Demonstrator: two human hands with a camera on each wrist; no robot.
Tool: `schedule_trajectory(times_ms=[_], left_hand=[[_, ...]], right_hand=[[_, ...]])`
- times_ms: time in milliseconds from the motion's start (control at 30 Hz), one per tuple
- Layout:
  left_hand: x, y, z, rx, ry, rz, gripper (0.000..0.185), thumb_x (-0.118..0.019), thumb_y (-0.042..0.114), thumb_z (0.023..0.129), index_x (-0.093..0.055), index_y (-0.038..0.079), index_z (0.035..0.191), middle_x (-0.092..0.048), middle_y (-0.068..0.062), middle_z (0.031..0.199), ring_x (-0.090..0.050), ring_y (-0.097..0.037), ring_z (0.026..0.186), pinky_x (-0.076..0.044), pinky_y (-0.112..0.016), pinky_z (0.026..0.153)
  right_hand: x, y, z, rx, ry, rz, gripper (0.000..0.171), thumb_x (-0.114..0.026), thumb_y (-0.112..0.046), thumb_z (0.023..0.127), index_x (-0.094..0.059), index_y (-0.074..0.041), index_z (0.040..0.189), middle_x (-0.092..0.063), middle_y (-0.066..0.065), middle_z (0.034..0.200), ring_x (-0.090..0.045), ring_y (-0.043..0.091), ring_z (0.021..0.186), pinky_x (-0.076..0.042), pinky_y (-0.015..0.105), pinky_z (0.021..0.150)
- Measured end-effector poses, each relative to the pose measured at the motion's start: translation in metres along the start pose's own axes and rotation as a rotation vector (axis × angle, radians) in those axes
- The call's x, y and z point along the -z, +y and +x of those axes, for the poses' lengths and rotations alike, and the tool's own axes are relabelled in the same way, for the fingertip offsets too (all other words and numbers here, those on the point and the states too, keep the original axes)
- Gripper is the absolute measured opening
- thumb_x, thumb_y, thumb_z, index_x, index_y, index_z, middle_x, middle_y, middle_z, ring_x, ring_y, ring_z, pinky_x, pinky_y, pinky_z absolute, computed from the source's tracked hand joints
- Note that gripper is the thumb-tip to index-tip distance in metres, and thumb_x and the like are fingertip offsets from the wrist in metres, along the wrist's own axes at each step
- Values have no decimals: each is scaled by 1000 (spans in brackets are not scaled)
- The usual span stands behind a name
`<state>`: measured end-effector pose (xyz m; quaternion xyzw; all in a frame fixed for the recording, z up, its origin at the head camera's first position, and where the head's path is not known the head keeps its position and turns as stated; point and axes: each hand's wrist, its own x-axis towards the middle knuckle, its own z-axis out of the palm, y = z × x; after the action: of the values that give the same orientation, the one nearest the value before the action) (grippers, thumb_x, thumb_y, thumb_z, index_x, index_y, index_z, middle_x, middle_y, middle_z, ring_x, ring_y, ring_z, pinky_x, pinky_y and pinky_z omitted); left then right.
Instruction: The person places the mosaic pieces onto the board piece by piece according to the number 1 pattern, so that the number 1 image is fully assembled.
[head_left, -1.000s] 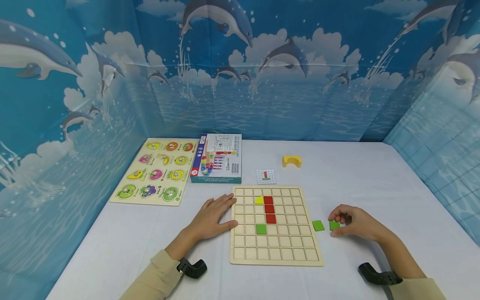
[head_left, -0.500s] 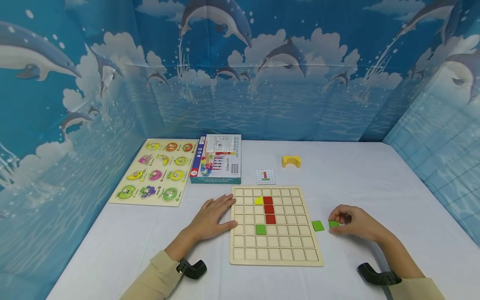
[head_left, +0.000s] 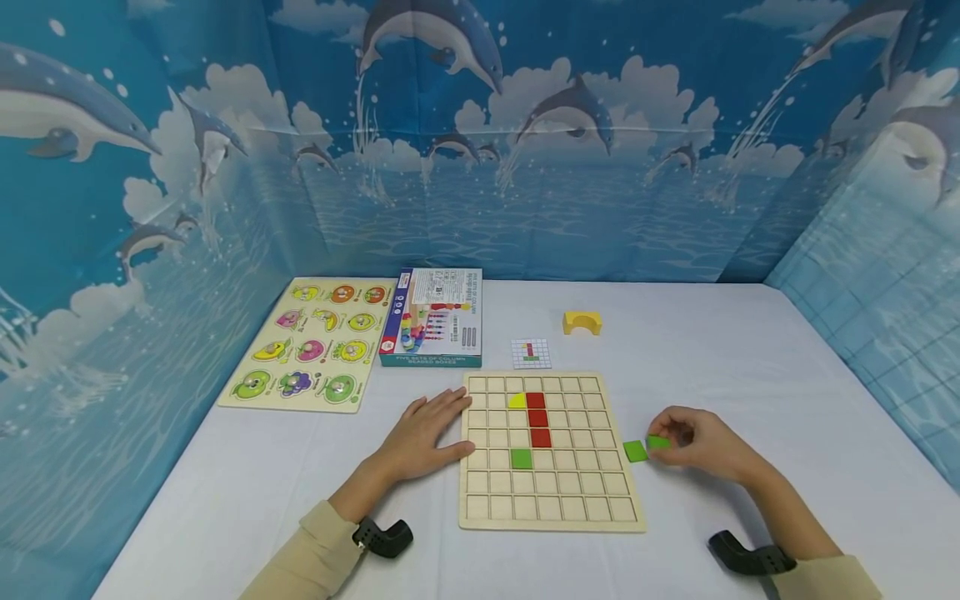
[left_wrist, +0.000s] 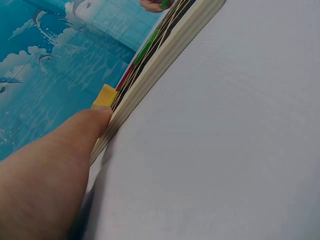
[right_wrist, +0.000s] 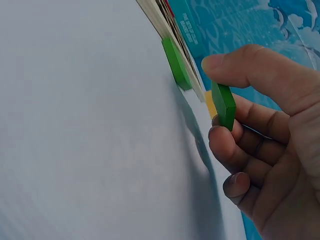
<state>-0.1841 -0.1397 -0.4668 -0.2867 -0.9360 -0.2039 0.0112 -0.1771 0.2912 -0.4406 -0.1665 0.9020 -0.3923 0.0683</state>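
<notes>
A wooden grid board (head_left: 551,500) lies on the white table, holding a yellow piece (head_left: 517,401), three red squares (head_left: 539,418) in a column and a green square (head_left: 522,458). My left hand (head_left: 427,433) rests flat with straight fingers against the board's left edge (left_wrist: 150,75). My right hand (head_left: 693,446) pinches a green square tile (head_left: 658,442) (right_wrist: 223,105) between thumb and fingers, lifted just off the table. A second green tile (head_left: 634,451) (right_wrist: 177,64) lies on the table beside the board's right edge.
A small pattern card (head_left: 531,353) lies behind the board. A yellow arch block (head_left: 582,322) sits further back. A blue game box (head_left: 435,327) and a fruit puzzle board (head_left: 313,340) lie at the back left. Blue dolphin-print walls surround the table.
My right hand has lifted the green tile and carried it left, close to the other green tile. The left hand has not moved.
</notes>
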Motion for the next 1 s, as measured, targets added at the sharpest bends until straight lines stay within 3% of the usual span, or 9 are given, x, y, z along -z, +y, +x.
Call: schedule_trajectory(times_ms=[300, 1000], left_hand=[[-1, 0, 1, 10, -2, -5, 72, -45, 61, 87, -33, 18, 144, -25, 3, 150, -19, -16, 137, -13, -44, 108], [-2, -1, 0, 3, 6, -11, 72, -44, 62, 87, -33, 19, 144, -26, 3, 150, -20, -16, 137, -14, -45, 108]], right_hand=[[-8, -12, 5, 46, -5, 9, 26, -81, -20, 70, -64, -11, 87, -57, 2, 77, -48, 13, 65, -40, 25, 53], [-30, -45, 21, 123, -110, 39, 29, -80, -26, 71, -63, -12, 89, -57, 1, 80, -51, 17, 70, -45, 24, 58]])
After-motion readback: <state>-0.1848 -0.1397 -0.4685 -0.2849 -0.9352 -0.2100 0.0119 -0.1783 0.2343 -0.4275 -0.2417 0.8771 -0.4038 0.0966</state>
